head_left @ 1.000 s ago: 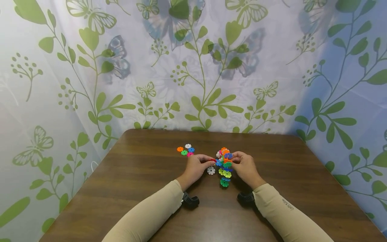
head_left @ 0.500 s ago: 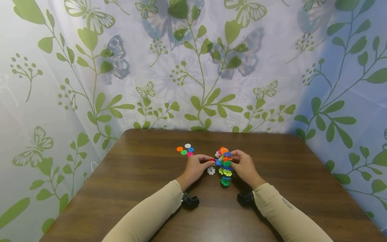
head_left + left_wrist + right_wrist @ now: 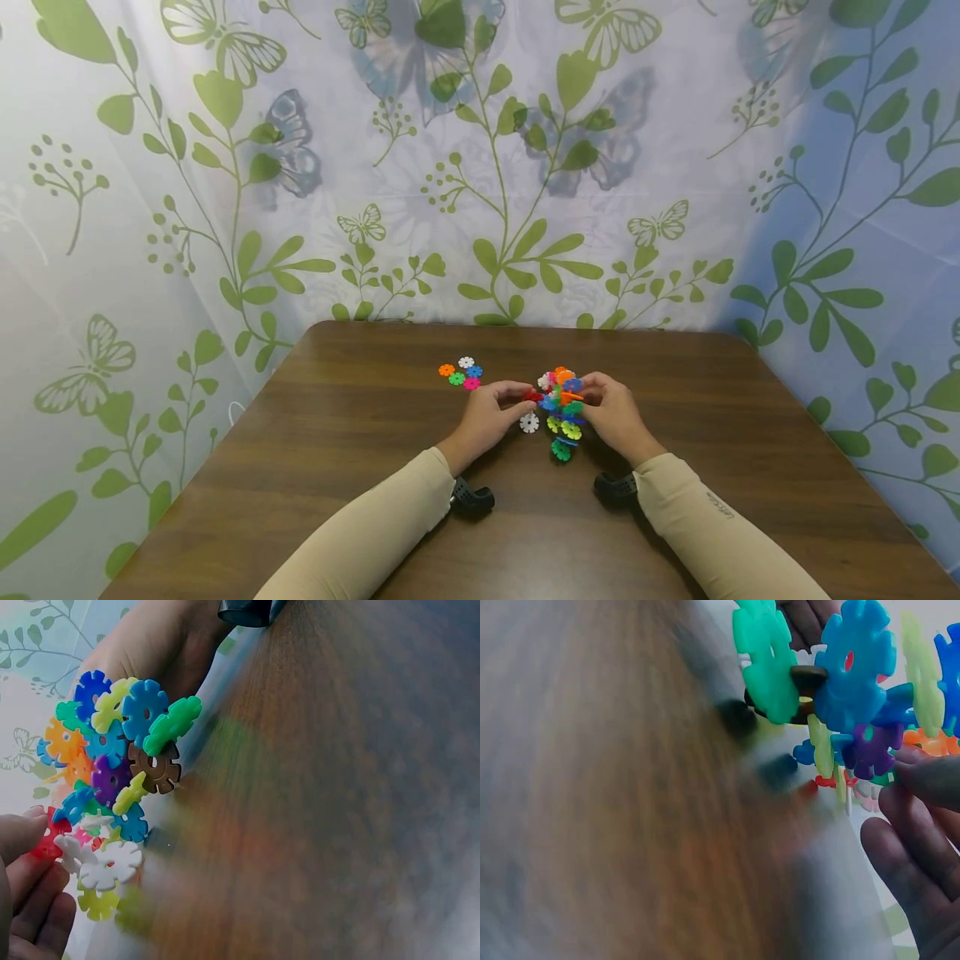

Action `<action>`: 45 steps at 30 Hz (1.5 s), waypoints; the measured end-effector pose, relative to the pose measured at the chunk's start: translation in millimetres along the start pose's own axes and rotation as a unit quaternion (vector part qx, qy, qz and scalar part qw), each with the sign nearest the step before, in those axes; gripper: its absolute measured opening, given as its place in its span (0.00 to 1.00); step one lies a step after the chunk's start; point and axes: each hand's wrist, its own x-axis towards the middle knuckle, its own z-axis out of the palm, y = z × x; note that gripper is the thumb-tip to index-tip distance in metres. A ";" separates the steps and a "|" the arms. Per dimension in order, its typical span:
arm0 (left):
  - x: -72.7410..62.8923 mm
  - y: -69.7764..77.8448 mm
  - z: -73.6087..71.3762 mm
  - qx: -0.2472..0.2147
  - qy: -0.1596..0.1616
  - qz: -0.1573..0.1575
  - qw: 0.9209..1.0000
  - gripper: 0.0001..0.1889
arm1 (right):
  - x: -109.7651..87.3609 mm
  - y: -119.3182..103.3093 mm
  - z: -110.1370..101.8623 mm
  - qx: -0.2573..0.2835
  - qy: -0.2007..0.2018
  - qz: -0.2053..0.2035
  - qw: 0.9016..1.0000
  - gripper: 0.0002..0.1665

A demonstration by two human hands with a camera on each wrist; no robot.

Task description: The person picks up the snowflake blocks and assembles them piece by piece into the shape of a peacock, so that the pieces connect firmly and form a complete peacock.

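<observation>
A cluster of interlocked flower-shaped plastic discs (image 3: 572, 430) in many colours is held up between both hands over the table. My left hand (image 3: 483, 417) pinches a red disc (image 3: 51, 834) on the cluster's left side between thumb and fingers. Just below those fingertips is a white disc (image 3: 112, 864). On the other side my right hand (image 3: 617, 417) grips the cluster, its thumb and fingertips by a purple disc (image 3: 871, 752) in the right wrist view. A green disc (image 3: 561, 451) forms the cluster's lowest part in the head view.
Beyond my left hand, several loose discs lie on the brown wooden table (image 3: 360, 400), among them an orange disc (image 3: 447, 370) and a pink disc (image 3: 472, 384). A curtain (image 3: 420, 275) printed with leaves and butterflies hangs behind the table's far edge.
The cluster has shifted slightly to the right and tilted a little, and my right hand has moved with it. My left hand keeps its pinch on the red disc. The loose discs stay put.
</observation>
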 end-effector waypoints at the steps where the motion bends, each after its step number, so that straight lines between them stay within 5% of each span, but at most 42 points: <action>1: -0.6 0.4 -0.2 -0.001 -0.002 0.001 1.000 0.15 | -0.5 0.5 -1.1 -0.005 0.001 0.001 1.000 0.15; 17: 3.3 -5.2 -12.7 0.029 0.031 0.022 0.999 0.14 | -8.5 11.1 -18.3 -0.010 -0.012 -0.009 1.000 0.14; 27: 2.4 -11.6 -16.2 0.036 0.033 0.004 0.999 0.13 | -9.7 15.9 -26.8 0.019 -0.061 0.026 0.998 0.12; 45: 6.8 -17.7 -31.1 0.040 0.057 0.002 0.998 0.12 | -11.9 23.5 -50.6 -0.047 -0.121 0.034 0.991 0.10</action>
